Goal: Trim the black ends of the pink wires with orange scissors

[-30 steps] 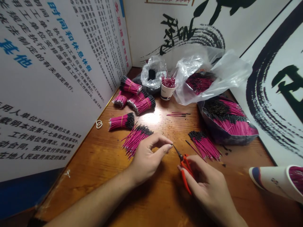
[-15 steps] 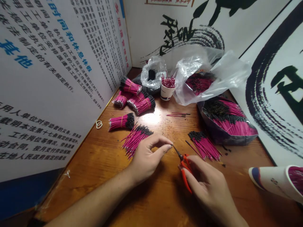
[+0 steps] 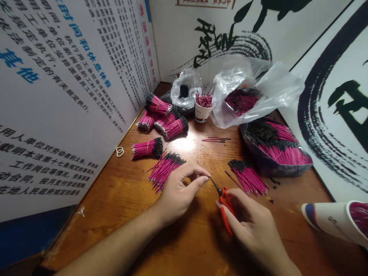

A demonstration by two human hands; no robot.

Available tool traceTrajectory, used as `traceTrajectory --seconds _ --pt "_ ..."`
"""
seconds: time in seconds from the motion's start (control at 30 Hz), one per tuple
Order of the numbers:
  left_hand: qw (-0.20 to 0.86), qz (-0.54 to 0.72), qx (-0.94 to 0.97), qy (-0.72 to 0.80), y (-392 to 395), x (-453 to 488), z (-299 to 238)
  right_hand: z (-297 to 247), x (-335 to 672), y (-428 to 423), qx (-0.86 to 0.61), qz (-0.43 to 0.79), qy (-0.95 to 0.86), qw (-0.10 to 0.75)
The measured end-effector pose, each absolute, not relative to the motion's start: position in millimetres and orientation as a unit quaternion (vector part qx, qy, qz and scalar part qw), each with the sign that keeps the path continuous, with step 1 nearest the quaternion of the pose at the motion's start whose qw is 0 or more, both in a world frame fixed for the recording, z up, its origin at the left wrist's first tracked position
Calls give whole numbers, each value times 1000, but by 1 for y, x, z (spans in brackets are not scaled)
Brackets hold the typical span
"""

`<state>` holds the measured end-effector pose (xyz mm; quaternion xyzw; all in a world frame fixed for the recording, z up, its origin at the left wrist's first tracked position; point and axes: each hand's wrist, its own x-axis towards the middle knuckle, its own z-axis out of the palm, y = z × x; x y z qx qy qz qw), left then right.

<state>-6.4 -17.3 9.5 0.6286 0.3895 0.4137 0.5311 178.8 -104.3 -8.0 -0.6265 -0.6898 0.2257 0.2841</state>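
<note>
My right hand is wrapped round red-handled pliers with a narrow dark nose pointing up and left. The tips of that nose reach the thumb and forefinger of my left hand, which are pinched together. What lies in this pinch is too small and hidden to make out. Behind my left hand lies a loose pile of pink wires with black ends. Just beyond my right hand is another loose pile of pink wires, black ends facing away from me.
Banded wire bundles lie at the left, several more behind. A paper cup of wires stands at the back; another cup lies tilted at right. Full bags sit at the back right. Single wires and rubber bands lie about.
Both hands and the pliers stay almost where they were. The right thumb and the red handles have shifted very slightly.
</note>
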Motion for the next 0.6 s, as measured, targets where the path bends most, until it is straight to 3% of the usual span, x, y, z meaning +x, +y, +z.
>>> traceTrajectory --seconds 0.27,0.6 --pt "532 412 630 388 -18 -7 9 -4 183 -104 -618 171 -720 263" --pt "520 402 641 397 -17 -8 8 -11 180 -105 -633 238 -680 283"
